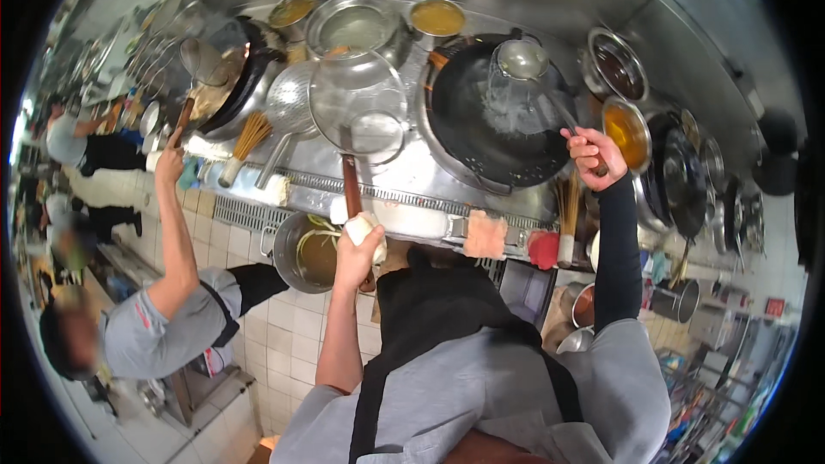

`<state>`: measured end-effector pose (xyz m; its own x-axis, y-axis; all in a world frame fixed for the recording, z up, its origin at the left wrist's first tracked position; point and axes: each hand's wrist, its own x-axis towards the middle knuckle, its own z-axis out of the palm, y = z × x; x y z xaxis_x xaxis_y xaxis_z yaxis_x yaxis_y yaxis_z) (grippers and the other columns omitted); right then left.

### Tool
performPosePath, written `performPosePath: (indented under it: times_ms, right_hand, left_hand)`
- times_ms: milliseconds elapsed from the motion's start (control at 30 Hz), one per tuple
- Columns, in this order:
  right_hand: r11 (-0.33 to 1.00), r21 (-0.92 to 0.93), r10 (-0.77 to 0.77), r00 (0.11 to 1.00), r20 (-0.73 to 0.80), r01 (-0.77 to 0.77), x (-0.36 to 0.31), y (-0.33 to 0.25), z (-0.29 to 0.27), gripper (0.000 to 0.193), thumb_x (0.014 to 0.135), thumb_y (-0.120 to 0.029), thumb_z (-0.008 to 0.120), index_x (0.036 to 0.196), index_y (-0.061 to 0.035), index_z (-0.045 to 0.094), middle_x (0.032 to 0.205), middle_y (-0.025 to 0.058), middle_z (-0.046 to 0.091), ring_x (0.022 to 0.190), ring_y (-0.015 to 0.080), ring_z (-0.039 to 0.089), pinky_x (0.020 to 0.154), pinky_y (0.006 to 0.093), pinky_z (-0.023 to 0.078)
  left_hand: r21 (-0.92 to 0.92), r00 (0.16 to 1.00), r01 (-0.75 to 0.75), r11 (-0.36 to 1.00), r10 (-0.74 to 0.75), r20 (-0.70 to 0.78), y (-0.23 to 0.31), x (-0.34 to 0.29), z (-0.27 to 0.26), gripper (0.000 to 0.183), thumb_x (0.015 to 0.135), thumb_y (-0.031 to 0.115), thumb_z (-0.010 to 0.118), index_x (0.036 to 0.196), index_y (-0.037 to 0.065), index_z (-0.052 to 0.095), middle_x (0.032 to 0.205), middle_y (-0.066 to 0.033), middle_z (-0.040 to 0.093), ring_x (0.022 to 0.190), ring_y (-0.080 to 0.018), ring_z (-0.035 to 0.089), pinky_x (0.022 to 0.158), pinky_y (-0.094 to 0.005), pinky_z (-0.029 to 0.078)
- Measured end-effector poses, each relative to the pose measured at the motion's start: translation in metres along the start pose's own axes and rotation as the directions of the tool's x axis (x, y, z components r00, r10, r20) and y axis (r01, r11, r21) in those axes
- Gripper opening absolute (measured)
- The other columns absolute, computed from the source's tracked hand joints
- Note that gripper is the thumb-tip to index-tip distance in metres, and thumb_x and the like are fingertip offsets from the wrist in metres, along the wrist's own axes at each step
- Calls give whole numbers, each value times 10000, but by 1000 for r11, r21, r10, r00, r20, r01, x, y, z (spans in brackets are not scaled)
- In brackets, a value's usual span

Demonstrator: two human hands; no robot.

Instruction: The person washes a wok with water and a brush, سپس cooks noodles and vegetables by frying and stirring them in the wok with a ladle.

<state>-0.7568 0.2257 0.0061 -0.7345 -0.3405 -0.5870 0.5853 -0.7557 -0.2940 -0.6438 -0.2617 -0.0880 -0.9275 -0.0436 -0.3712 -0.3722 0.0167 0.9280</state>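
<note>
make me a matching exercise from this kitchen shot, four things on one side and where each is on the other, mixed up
Things
1. large round wire-mesh strainer
2. long-handled steel ladle
3. big black wok
4. bamboo whisk brush

Places
A. on the stove under the ladle
B. lying on the steel counter left of the strainer
C. its wooden handle gripped by the left hand
D. held over the wok by the right hand

Pairs: 1-C, 2-D, 3-A, 4-B

grey shirt, black apron, black sleeve
</note>
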Motion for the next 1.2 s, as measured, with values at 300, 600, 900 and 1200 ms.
performPosePath:
  times_ms: [300,600,900,1200]
  right_hand:
    - [733,-668,-468,807,-361,126,-138,63,-45,95,984,-159,577,1012,-83,529,738,-19,484,483,27,389,377,213,315]
    - [785,-620,-377,797,-473,3,-219,149,-45,389,968,-121,566,1339,-12,523,758,12,523,451,31,380,342,208,277]
    - [501,-865,-358,916,-181,25,-62,155,2,415,973,-107,577,1361,15,492,698,-11,493,461,68,404,364,246,297]
    - [542,-693,-540,829,145,475,203,181,103,194,959,-112,601,1117,-12,548,645,14,482,419,114,461,331,303,357]
  left_hand:
    - [792,934,-325,517,305,184,39,39,11,528,871,264,753,1216,-78,546,1191,-335,539,977,-528,621,844,-531,538]
    - [-185,995,65,981,-51,83,-76,39,-37,416,958,184,670,1306,-16,563,1113,-72,649,931,-144,639,770,-290,526]
    - [-300,927,358,884,-300,225,-151,42,-74,368,989,333,629,1214,41,618,978,-82,718,787,-162,691,607,-286,546]
    - [-417,901,399,817,-266,343,-124,23,-82,372,997,291,646,1237,15,583,991,-121,708,814,-211,709,717,-339,590]
